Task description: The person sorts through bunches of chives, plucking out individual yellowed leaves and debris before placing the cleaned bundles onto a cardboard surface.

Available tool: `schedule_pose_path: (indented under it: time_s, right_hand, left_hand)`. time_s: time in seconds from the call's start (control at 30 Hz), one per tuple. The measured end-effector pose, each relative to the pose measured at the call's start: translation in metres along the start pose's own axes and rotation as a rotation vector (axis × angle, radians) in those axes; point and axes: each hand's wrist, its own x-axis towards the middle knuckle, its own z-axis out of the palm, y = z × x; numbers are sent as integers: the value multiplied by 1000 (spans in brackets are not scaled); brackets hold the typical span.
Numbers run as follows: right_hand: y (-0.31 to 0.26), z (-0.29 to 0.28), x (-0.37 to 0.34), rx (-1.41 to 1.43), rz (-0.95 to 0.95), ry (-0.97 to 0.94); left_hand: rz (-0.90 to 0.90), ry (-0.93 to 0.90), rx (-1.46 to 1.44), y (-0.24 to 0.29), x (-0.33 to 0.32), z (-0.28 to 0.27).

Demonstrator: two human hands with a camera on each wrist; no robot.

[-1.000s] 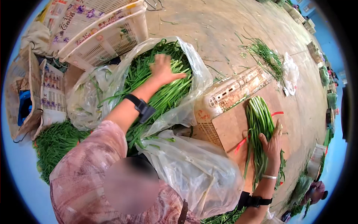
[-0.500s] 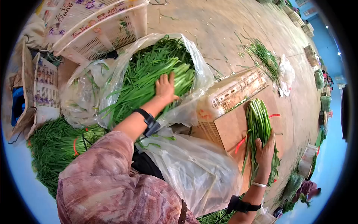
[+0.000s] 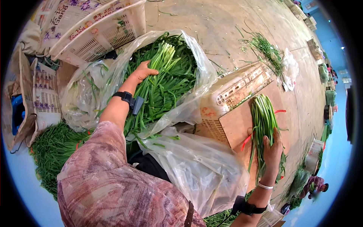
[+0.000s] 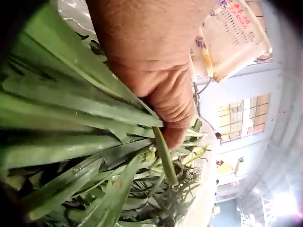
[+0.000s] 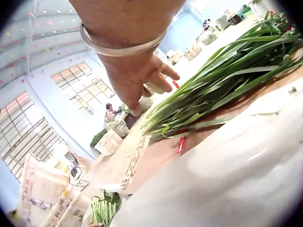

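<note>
In the head view my left hand grips a bundle of garlic chives, thumb across the pale stems. The bundle lies over loose chives in an open clear plastic bag. Leaves hide part of the left fingers in the left wrist view. My right hand is at the side of a second chive bunch on a brown board. In the right wrist view its fingers are loosely spread above the leaves. Red ties stick out from under that bunch.
A white crate supports the board. More plastic sheeting covers my lap side. Tied chives are piled at left, near tall printed crates. Chive scraps and a white bag lie on the floor.
My left hand swept right across the chives, then moved back left and took hold of a bundle, whose pale stems now point away from me. My right hand stays beside its bunch.
</note>
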Motion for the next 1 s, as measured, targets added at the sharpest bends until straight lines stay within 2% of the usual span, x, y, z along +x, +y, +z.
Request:
schedule_pose_path:
  time_s: [0.03, 0.07, 0.13, 0.2, 0.27, 0.33, 0.37, 0.47, 0.5, 0.57, 0.67, 0.7, 0.77, 0.8, 0.83, 0.9, 0.93, 1.0]
  right_hand:
    - [2, 3, 1, -48, -31, 11]
    - [0, 4, 2, -48, -33, 10]
    - [-10, 8, 6, 57, -13, -15]
    - [-23, 13, 8, 82, -2, -32]
    - [-34, 17, 8, 101, 14, -50]
    - [-39, 19, 8, 63, -17, -81]
    - [-36, 21, 9, 53, -32, -75]
    - [-38, 20, 7, 41, -9, -85]
    - [-39, 20, 7, 40, -10, -85]
    - [-42, 17, 5, 25, 5, -109]
    - [-37, 18, 3, 38, -21, -120]
    - [-38, 19, 3, 39, -23, -120]
    - [-38, 22, 3, 11, -20, -113]
    - [-37, 24, 4, 13, -22, -112]
    - [-35, 25, 5, 8, -60, -111]
    - [-35, 24, 5, 2, -94, -110]
    - [-39, 23, 5, 26, -90, -109]
    - [-42, 18, 2, 48, -77, -106]
  left_hand:
    - [64, -52, 117, 1, -2, 1]
    - [64, -50, 116, 0, -3, 6]
    - [289, 277, 974, 7, -18, 32]
    - [408, 226, 1265, 3, -29, 54]
    - [397, 152, 1479, -7, -30, 78]
    - [416, 239, 1483, -25, -32, 93]
    - [352, 208, 1434, -29, -30, 96]
    - [353, 219, 1410, -40, -26, 96]
    - [352, 220, 1410, -32, -30, 93]
    - [215, 194, 1151, -6, -42, 86]
    - [179, 279, 1255, -11, -38, 93]
    - [216, 290, 1334, -19, -35, 99]
    - [395, 345, 1433, -48, -27, 105]
    - [479, 373, 1483, -47, -30, 107]
    - [479, 373, 1485, -44, -31, 106]
    - [273, 329, 1263, -32, -34, 102]
    - [275, 324, 1262, -26, -31, 99]
    - [19, 213, 1123, -10, -16, 87]
